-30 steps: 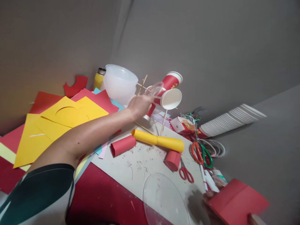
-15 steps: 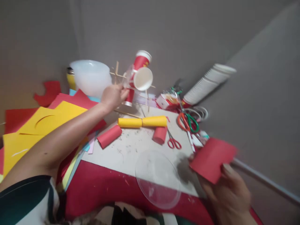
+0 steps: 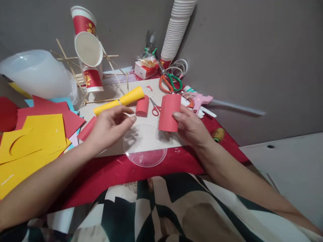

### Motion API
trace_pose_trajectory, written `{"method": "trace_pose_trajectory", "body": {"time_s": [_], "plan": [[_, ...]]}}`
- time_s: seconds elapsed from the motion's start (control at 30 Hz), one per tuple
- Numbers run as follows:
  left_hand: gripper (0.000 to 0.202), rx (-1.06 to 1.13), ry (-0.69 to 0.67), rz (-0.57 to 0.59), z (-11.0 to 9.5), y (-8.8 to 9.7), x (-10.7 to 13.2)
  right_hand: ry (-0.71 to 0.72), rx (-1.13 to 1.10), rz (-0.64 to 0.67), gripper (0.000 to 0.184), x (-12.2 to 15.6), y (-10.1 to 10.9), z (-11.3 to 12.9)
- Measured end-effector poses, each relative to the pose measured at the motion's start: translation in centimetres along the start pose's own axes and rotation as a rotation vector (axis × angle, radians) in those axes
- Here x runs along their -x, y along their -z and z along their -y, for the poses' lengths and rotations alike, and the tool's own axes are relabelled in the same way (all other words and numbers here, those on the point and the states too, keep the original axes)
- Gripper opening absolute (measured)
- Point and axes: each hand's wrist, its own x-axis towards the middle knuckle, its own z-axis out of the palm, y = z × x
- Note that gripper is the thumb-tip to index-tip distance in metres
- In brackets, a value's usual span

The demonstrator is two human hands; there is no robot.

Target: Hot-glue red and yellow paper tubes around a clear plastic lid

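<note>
A curved piece of red paper point(image 3: 169, 112) is held up in my right hand point(image 3: 190, 122), the thumb on its face and the fingers behind. My left hand point(image 3: 111, 126) hovers over the white board point(image 3: 111, 149) with fingers apart and nothing in them. Just beyond the left hand lie a yellow paper roll point(image 3: 132, 95), pinched at its middle, and a red paper roll point(image 3: 142, 107). Another red roll point(image 3: 87, 129) is partly hidden by that hand. Below and between both hands is a clear plastic lid point(image 3: 146, 154). Small red-handled scissors point(image 3: 155, 110) lie behind the red paper.
Red and white paper cups point(image 3: 88, 48) stand stacked among wooden sticks at back left, beside a translucent bowl point(image 3: 37, 72). Yellow sheets point(image 3: 42, 137) spread at left. Larger scissors point(image 3: 174, 83), a pink glue gun point(image 3: 202, 101) and a tall cup stack point(image 3: 176, 30) occupy the right.
My left hand has let go of the cup structure and come back towards me. My right hand has brought the red paper in over the board. The view has turned right.
</note>
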Motion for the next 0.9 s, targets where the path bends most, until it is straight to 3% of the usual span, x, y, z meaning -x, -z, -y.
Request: {"method": "trace_pose_trajectory", "body": {"time_s": [0.13,0.27,0.53,0.77,0.9], "plan": [[0.074,0.271,0.194,0.2,-0.6,-4.6,-0.4,0.017,-0.019,0.085,0.069,0.4,-0.3,0.3],[0.095,0.359,0.251,0.213,-0.7,-7.0,-0.5,0.071,-0.023,0.152,0.076,0.6,-0.3,0.8],[0.085,0.329,0.168,0.156,-1.2,-7.8,0.2,0.103,-0.01,0.247,0.088,0.5,-0.6,0.0],[0.078,0.299,0.073,0.204,-0.7,-7.4,-0.4,0.136,0.118,0.263,0.079,0.8,-0.8,-0.2],[0.063,0.349,0.138,0.191,0.3,-6.1,-0.8,0.164,0.147,0.206,0.064,1.1,-0.8,0.6]]}}
